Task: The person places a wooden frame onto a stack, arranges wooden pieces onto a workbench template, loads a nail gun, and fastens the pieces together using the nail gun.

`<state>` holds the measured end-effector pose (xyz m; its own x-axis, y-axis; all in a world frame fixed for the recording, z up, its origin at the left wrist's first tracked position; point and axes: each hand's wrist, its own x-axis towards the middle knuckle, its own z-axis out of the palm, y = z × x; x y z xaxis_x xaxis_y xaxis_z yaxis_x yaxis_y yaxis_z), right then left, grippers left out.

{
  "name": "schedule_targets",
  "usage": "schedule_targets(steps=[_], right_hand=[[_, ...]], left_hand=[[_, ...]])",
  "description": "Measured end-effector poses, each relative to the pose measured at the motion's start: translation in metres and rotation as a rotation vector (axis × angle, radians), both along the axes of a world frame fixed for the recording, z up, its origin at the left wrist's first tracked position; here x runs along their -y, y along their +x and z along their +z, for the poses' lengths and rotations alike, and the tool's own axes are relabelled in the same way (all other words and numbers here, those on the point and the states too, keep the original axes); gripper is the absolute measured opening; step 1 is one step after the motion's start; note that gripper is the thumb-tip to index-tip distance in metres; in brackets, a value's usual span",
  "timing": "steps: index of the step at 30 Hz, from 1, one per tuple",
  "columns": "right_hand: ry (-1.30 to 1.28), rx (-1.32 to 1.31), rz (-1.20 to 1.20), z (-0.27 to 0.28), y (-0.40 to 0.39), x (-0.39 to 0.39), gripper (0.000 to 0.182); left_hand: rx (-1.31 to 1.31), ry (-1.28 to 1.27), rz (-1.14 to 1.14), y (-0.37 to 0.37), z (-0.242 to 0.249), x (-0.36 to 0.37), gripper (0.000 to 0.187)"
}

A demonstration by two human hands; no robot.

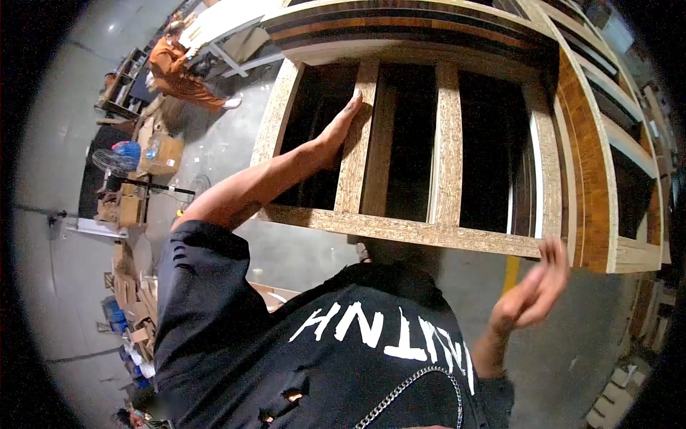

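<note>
Head view looks down past a black shirt (336, 357) at a chipboard frame (400, 230) standing over the concrete floor (300, 247). Its near rail runs just beyond the person's chest, and three upright slats split the frame into dark open bays. The left hand (341, 127) lies flat, fingers stretched out, against the leftmost slat (355, 143), with an open bay on either side of it. The right hand (532, 289) hangs in the air below the frame's near right corner, fingers loosely curled and holding nothing, blurred. Right of the frame, wood-grain panels (589, 164) stand edge-on, close against it. Far left of the frame, another person in orange (179, 75) crouches on the floor, beside cardboard boxes (161, 154) and a fan (113, 161).
</note>
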<state>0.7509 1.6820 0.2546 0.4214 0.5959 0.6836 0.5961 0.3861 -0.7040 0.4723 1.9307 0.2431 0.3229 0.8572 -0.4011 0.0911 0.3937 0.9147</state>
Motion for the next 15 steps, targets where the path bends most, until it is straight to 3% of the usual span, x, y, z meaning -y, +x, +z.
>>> schedule_targets(steps=[3, 4, 5, 8, 9, 10, 12, 14, 15], right_hand=[[-0.360, -0.267, 0.321, 0.051, -0.014, -0.051, 0.045], [-0.458, -0.328, 0.446, 0.052, -0.014, -0.069, 0.050], [-0.574, -0.371, 0.478, 0.050, -0.016, -0.087, 0.055], [-0.872, -0.367, 0.412, 0.042, -0.030, -0.134, 0.063], [-0.922, -0.308, 0.354, 0.038, -0.035, -0.147, 0.062], [-0.922, -0.300, 0.344, 0.039, -0.039, -0.157, 0.062], [-1.096, -0.528, 0.401, 0.043, -0.044, -0.172, 0.055], [-1.114, -0.608, 0.464, 0.011, -0.033, -0.187, 0.052], [-1.132, -0.691, 0.547, -0.003, -0.026, -0.194, 0.051]], left_hand=[[-0.059, 0.144, -0.014, -0.005, -0.011, -0.005, 0.091], [-0.045, 0.030, -0.052, -0.006, -0.005, -0.004, 0.091], [0.018, -0.027, -0.127, -0.012, -0.025, -0.018, 0.091], [-0.054, 0.243, -0.161, -0.015, -0.049, -0.030, 0.093], [-0.074, 0.072, -0.200, -0.016, -0.045, -0.031, 0.093], [-0.031, 0.055, -0.240, -0.018, -0.058, -0.042, 0.094], [0.023, 0.040, -0.289, -0.019, -0.078, -0.052, 0.094], [0.071, -0.094, -0.246, -0.016, -0.083, -0.053, 0.096], [0.079, -0.035, -0.226, -0.014, -0.081, -0.051, 0.098]])
